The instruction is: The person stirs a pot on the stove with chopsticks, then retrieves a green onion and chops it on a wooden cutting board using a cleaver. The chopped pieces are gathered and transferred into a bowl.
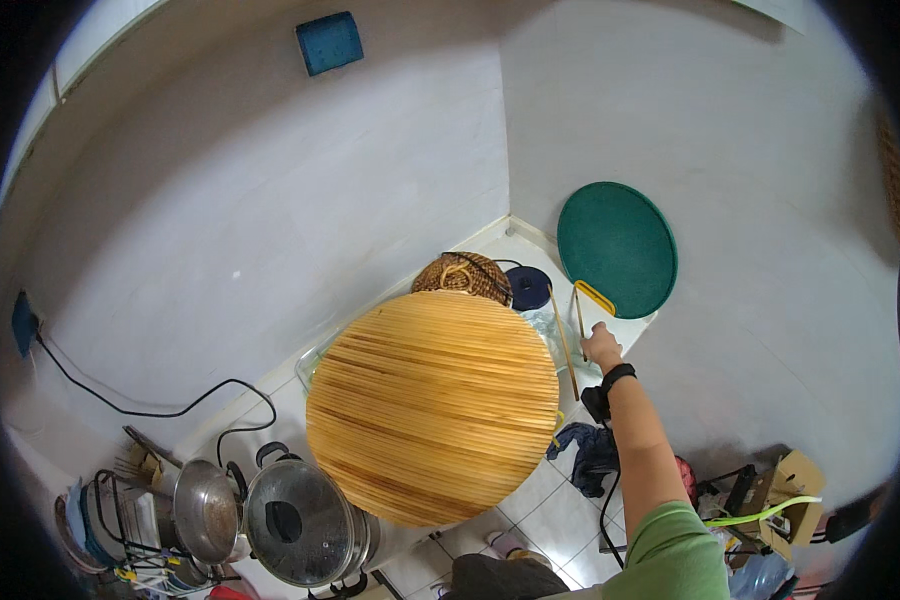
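My right hand [602, 346] reaches to the far right end of the white counter, a black band on its wrist. Its fingertips are closed around a thin wooden stick [579, 315]. A longer wooden stick [563, 341] lies just left of it, above some crumpled clear plastic [546, 328]. Beyond the hand, a round green board [619, 247] with a yellow handle [595, 298] leans against the wall. A large round slatted wooden lid [435, 409] fills the middle of the counter, hiding what is under it. My left hand is out of view.
Behind the wooden lid sit a woven basket lid [457, 274] and a dark blue lid [529, 288]. A glass-lidded pot [300, 521], a metal pan [205, 510] and a dish rack [112, 517] stand left. A black cable [157, 414] runs along the wall. A cardboard box [795, 487] is at right.
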A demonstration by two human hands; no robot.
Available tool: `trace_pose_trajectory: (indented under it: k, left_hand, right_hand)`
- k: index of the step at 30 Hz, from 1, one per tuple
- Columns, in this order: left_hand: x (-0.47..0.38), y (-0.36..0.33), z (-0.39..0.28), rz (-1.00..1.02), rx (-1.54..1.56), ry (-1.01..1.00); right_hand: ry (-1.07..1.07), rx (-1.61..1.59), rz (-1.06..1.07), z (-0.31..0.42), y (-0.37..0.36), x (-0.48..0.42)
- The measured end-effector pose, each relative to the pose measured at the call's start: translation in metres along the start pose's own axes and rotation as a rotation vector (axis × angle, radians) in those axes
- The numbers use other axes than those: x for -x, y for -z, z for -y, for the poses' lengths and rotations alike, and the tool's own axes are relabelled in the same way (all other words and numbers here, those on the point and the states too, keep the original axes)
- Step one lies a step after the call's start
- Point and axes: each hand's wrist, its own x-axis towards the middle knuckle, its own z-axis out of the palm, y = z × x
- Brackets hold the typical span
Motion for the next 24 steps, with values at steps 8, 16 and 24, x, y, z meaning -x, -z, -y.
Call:
trace_pose_trajectory:
  k: [8,16,24]
  left_hand:
    - [-0.001,-0.001,0.010,-0.019,0.130,0.215]
    - [-0.008,-0.004,0.018,0.105,-0.288,-0.167]
    - [-0.009,-0.005,-0.001,0.027,0.053,0.164]
  right_hand:
    - [0.098,-0.242,-0.230,-0.013,0.007,0.021]
    - [0.240,0.006,-0.304,-0.019,-0.013,0.099]
    - [0.208,-0.202,-0.374,-0.016,-0.022,0.104]
